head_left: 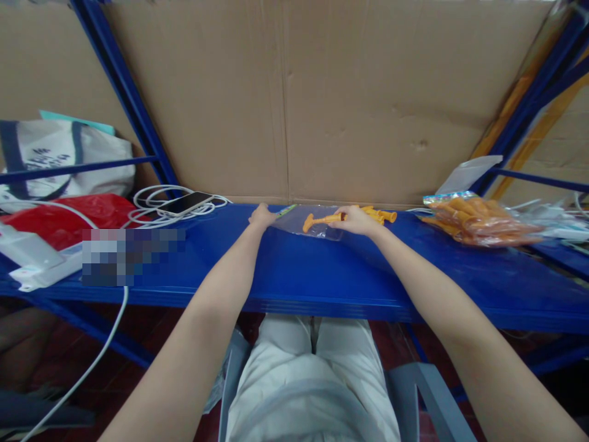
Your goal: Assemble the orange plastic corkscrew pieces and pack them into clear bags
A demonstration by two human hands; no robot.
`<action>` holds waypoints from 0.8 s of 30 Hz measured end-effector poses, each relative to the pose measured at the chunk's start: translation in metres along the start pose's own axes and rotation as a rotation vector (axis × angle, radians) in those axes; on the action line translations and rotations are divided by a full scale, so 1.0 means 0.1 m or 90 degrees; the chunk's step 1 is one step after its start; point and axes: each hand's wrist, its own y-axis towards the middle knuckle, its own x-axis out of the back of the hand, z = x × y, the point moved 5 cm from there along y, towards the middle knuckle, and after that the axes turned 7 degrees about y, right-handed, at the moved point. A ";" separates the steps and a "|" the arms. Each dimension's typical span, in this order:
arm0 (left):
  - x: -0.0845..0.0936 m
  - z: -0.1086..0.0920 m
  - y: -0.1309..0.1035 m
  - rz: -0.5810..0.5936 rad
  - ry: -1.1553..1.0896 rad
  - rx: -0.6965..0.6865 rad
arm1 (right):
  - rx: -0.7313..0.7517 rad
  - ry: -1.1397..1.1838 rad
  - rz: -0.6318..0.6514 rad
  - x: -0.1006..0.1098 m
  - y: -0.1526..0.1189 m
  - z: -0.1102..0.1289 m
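Note:
A clear plastic bag (297,228) with a green printed strip lies on the blue shelf top in front of me. My left hand (262,216) has its fingers closed at the bag's left end, by that strip. My right hand (359,221) is closed around orange plastic pieces. One orange piece with a T-shaped, hammer-like end (315,221) points left from the hand, over or inside the bag; I cannot tell which. More orange plastic pieces (383,215) show just beyond and right of this hand. My right fingertips are partly hidden.
A filled bag of orange pieces (483,221) lies at the right. To the left are a phone (186,202) on coiled white cable, a red plastic bag (87,212) and a white power strip (41,264). Blue posts and a cardboard wall (322,110) stand behind.

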 end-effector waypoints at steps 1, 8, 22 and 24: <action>-0.02 -0.04 0.00 0.012 -0.036 -0.009 | 0.007 0.009 -0.004 -0.01 0.01 -0.01; -0.20 -0.20 -0.06 0.174 -0.255 0.051 | -0.001 0.137 0.024 -0.07 0.06 -0.08; -0.40 -0.39 -0.28 0.339 -0.325 0.000 | -0.080 0.293 0.065 -0.30 -0.02 0.00; -0.42 -0.41 -0.30 0.351 -0.336 -0.004 | -0.062 0.286 0.061 -0.27 -0.02 0.01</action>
